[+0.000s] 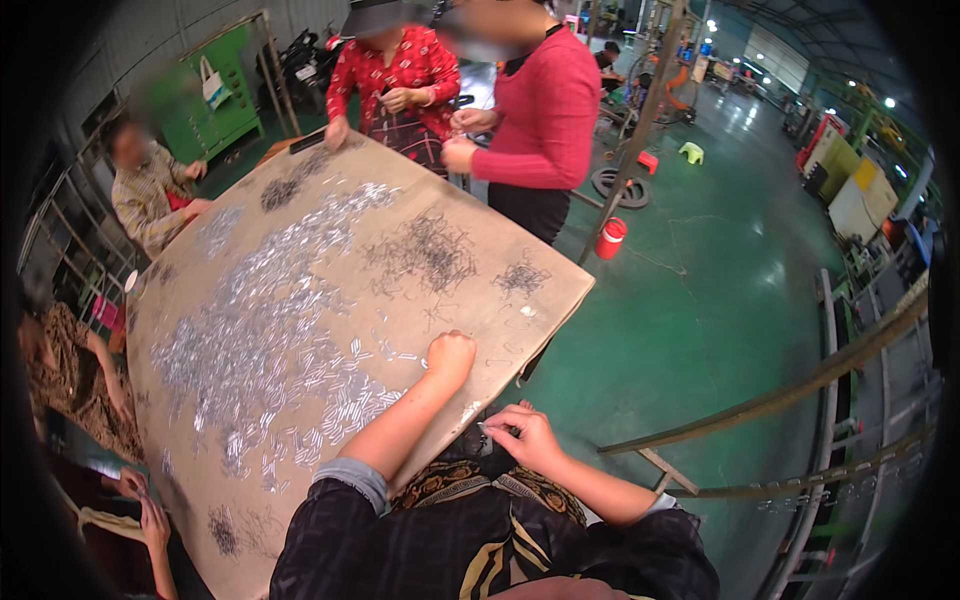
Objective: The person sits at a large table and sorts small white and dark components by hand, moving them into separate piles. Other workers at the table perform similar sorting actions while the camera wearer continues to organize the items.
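Note:
My left hand [452,358] is closed in a fist above the table's right part, beside scattered thin wire hooks [498,349]; its fingertips are hidden. Off the table's near edge, in front of my lap, my right hand [530,440] pinches a small shiny metal piece [484,428] between thumb and fingertips. Many small silvery metal pieces [250,330] are spread over the brown tabletop [350,235], to the left of my left hand. Beyond that hand lie a loose heap of dark bent wires [425,255] and a smaller heap [522,279].
Two people, one in a red patterned top [430,70] and one in a pink sweater [545,110], stand at the far edge. Others work along the left side. A red bucket [611,238] stands on the green floor [700,300]. Metal rails [800,395] curve along the right.

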A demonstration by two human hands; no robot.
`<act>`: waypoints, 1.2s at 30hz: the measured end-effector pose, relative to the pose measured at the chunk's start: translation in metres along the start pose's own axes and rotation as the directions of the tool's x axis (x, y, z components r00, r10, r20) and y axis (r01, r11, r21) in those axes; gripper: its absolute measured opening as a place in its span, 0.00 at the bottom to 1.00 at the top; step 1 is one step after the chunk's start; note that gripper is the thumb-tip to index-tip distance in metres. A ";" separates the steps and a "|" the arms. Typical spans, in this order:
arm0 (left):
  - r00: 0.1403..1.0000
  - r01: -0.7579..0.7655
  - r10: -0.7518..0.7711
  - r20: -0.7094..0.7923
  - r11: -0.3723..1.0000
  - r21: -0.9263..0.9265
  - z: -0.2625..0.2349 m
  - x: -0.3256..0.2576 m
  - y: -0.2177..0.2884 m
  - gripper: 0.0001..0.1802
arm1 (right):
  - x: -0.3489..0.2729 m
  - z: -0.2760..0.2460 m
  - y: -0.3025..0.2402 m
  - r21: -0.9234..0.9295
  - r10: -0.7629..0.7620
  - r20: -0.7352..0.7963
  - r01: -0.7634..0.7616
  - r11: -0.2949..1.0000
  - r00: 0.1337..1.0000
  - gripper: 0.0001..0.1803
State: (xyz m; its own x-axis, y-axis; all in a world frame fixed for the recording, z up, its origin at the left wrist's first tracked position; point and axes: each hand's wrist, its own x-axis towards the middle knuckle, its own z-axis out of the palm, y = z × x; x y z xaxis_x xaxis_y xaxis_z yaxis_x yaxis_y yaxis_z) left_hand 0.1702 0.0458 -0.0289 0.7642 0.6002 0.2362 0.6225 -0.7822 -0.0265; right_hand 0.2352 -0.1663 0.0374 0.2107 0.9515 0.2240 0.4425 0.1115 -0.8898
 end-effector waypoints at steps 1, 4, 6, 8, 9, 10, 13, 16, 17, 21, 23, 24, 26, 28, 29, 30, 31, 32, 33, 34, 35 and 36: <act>1.000 0.017 -0.017 -0.007 1.000 -0.003 0.004 -0.001 -0.003 0.06 | 0.000 0.002 0.000 0.023 0.023 0.002 -0.023 0.999 1.000 0.07; 0.998 0.057 -0.060 -0.037 0.995 -0.081 0.006 0.000 -0.012 0.06 | 0.000 0.001 0.000 0.008 0.019 0.001 -0.019 1.000 1.000 0.06; 0.996 0.068 -0.078 -0.054 0.985 -0.158 -0.001 -0.004 -0.015 0.06 | -0.001 0.001 0.004 0.004 0.015 -0.018 -0.015 1.000 1.000 0.06; 0.993 0.076 -0.094 -0.066 0.969 -0.235 -0.015 -0.014 -0.019 0.07 | -0.003 0.002 0.006 0.005 0.018 -0.021 -0.018 1.000 1.000 0.06; 0.993 0.050 -0.073 -0.093 0.973 -0.224 -0.012 -0.016 -0.021 0.07 | -0.003 0.000 0.005 0.004 0.023 -0.021 -0.022 1.000 1.000 0.06; 0.991 0.029 -0.055 -0.120 0.977 -0.210 -0.009 -0.018 -0.026 0.06 | -0.003 0.000 0.004 0.003 0.023 -0.017 -0.023 1.000 1.000 0.06; 0.991 -0.007 -0.012 -0.130 0.989 -0.145 -0.005 -0.024 -0.029 0.06 | -0.003 0.001 0.003 0.007 0.016 0.000 -0.016 1.000 1.000 0.06; 0.996 -0.010 0.004 -0.086 0.998 -0.066 -0.002 -0.020 -0.018 0.06 | -0.002 0.004 0.002 0.007 0.004 0.005 -0.004 1.000 1.000 0.06; 0.998 -0.005 0.002 -0.070 0.999 -0.037 -0.003 -0.018 -0.015 0.06 | 0.000 0.005 0.001 0.002 -0.006 0.007 0.006 1.000 1.000 0.06; 0.999 0.033 -0.033 -0.026 0.999 0.025 -0.008 -0.007 -0.010 0.05 | 0.001 0.006 -0.001 -0.009 0.004 0.011 -0.004 1.000 1.000 0.06; 0.999 0.046 -0.046 -0.009 0.999 0.013 -0.011 -0.004 -0.011 0.06 | -0.003 0.007 0.005 -0.003 0.056 -0.001 -0.056 0.998 0.998 0.06; 0.998 0.064 -0.064 -0.015 0.998 -0.027 -0.011 -0.003 -0.015 0.06 | -0.004 0.007 0.008 0.000 0.080 -0.005 -0.080 0.997 0.997 0.06; 0.995 0.095 -0.098 -0.022 0.990 -0.107 -0.011 -0.005 -0.024 0.06 | -0.007 0.006 0.010 -0.017 0.092 -0.022 -0.092 0.996 0.996 0.05; 0.981 0.063 -0.124 -0.149 0.931 -0.360 -0.022 -0.017 -0.028 0.04 | -0.008 0.005 0.013 -0.009 0.109 -0.030 -0.109 0.994 0.994 0.05; 0.968 0.035 -0.149 -0.203 0.878 -0.478 -0.031 -0.026 -0.027 0.04 | -0.009 0.005 0.015 0.007 0.126 -0.030 -0.126 0.992 0.992 0.05; 0.980 0.100 -0.189 -0.057 0.726 -0.681 -0.042 -0.036 -0.025 0.03 | -0.009 0.005 0.017 0.023 0.143 -0.030 -0.143 0.990 0.989 0.05; 0.976 0.186 -0.196 0.094 0.526 -0.830 -0.056 -0.048 -0.021 0.03 | -0.009 0.006 0.016 0.061 0.142 -0.039 -0.139 0.988 0.989 0.05; 0.956 0.283 -0.169 0.241 0.294 -0.913 -0.067 -0.060 -0.018 0.03 | -0.008 0.007 0.017 0.034 0.111 -0.047 -0.110 0.993 0.993 0.05; 0.970 0.232 -0.130 0.205 0.240 -0.943 -0.073 -0.072 -0.013 0.03 | -0.006 0.007 0.019 0.007 0.080 -0.055 -0.080 0.997 0.995 0.05; 0.982 0.179 -0.095 0.164 0.184 -0.967 -0.077 -0.086 -0.008 0.04 | -0.005 0.008 0.019 -0.021 0.047 -0.063 -0.049 0.999 0.997 0.05; 0.991 0.126 -0.066 0.119 0.125 -0.984 -0.081 -0.097 -0.004 0.04 | -0.002 0.009 0.017 -0.037 0.026 -0.065 -0.029 0.999 0.998 0.06; 0.993 0.116 -0.034 0.114 0.084 -0.990 -0.085 -0.106 0.000 0.04 | -0.002 0.010 0.016 -0.019 0.048 -0.061 -0.049 0.999 0.997 0.06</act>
State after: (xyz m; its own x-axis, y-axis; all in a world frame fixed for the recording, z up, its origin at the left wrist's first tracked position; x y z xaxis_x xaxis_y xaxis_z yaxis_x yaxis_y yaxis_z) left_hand 0.0749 -0.0319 0.0281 0.7569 0.6415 0.1247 -0.0258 -0.1614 0.9866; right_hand 0.2333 -0.1638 0.0193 0.2844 0.9365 0.2053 0.4479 0.0595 -0.8921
